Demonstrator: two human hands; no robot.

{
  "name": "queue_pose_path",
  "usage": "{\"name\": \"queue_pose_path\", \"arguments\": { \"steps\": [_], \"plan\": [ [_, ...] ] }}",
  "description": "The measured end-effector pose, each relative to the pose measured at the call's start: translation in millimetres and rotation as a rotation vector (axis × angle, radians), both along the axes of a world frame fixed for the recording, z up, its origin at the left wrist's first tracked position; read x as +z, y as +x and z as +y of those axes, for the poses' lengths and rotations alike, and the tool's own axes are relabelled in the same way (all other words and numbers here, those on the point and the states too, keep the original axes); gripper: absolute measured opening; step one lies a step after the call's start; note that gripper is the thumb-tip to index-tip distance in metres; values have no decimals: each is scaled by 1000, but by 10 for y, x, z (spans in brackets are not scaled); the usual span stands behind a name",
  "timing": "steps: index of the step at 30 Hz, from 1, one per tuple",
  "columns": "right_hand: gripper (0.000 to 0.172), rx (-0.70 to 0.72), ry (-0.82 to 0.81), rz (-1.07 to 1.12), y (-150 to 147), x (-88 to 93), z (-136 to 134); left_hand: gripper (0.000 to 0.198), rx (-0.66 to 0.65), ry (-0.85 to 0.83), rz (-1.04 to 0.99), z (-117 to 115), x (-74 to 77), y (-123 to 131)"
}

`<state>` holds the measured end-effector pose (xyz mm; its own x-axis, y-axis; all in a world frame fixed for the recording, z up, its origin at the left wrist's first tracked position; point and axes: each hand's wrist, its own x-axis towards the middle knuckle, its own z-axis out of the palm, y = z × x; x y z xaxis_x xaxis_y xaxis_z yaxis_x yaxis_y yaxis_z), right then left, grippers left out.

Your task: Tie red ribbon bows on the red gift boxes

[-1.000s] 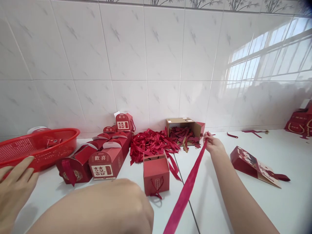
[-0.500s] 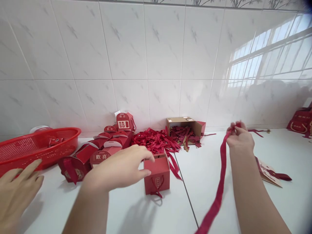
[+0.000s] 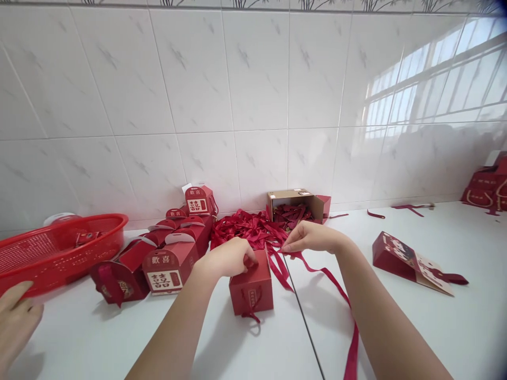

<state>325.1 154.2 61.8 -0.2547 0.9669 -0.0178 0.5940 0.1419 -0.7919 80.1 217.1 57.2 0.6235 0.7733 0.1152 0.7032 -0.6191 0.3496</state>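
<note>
A small red gift box with a cord handle on its front stands on the white table. My left hand is on top of it with curled fingers, closed on its upper edge; the fingertips are partly hidden. Just right of the box, my right hand pinches a long dark red ribbon near one end. That ribbon trails down past my right forearm towards the near edge of the view. Behind both hands lies a heap of loose red ribbons.
Several red gift boxes stand to the left, beside a red plastic basket. Another person's hand is at the far left. A cardboard box of tags lies against the wall. On the right lies a flat folded box.
My right hand has swung left with the ribbon, towards the gift box. My left hand has lowered and closed on the box top. The other person's hand has shifted left.
</note>
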Motion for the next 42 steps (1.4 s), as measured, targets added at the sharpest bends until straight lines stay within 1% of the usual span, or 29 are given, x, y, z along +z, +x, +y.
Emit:
{"name": "queue_pose_path", "arguments": {
  "steps": [3, 5, 9, 12, 15, 19, 22, 26, 28, 30, 32, 34, 36, 39, 41, 42],
  "plan": [
    [25, 38, -1, -2, -3, -17, 21, 44, -169, -120, 102, 57, -13, 48],
    [26, 64, -7, 11, -13, -12, 16, 49, -216, -142, 125, 85, -21, 70],
    [28, 94, -12, 62, -39, -1, 5, 49, -245, -151, 138, 87, -11, 85],
    [29, 101, -7, 75, -46, -9, 9, 40, -247, -149, 127, 38, 21, 96],
    [28, 106, 7, 79, -53, -26, 15, 28, -246, -132, 79, -33, 55, 124],
    [25, 94, 12, 80, -84, -39, 24, 26, -231, -56, -19, -108, 86, 177],
    [25, 101, 11, 89, -126, -33, 30, 24, -280, 6, -62, -134, 100, 205],
    [23, 107, 14, 67, -172, -24, 33, 22, -336, 0, -102, -140, 93, 220],
    [22, 102, 7, 61, -181, -25, 29, 22, -327, 17, -108, -139, 90, 223],
    [22, 99, -11, 77, -186, -24, 17, 20, -290, 66, -112, -147, 105, 221],
    [22, 54, 1, 97, -203, -13, -2, 19, -234, 155, -149, -174, 150, 213],
    [25, -6, 59, 144, -240, 9, -24, 20, -191, 263, -246, -230, 222, 200],
    [27, 7, 120, 244, -298, 42, -49, 19, -169, 360, -384, -311, 311, 184],
    [23, 95, 173, 425, -398, 115, -103, 17, -145, 450, -541, -448, 438, 143],
    [22, 68, 231, 503, -448, 184, -175, 15, -99, 452, -572, -511, 490, 93],
    [22, 32, 274, 535, -463, 225, -229, 17, -54, 421, -571, -526, 498, 62]
  ]
}}
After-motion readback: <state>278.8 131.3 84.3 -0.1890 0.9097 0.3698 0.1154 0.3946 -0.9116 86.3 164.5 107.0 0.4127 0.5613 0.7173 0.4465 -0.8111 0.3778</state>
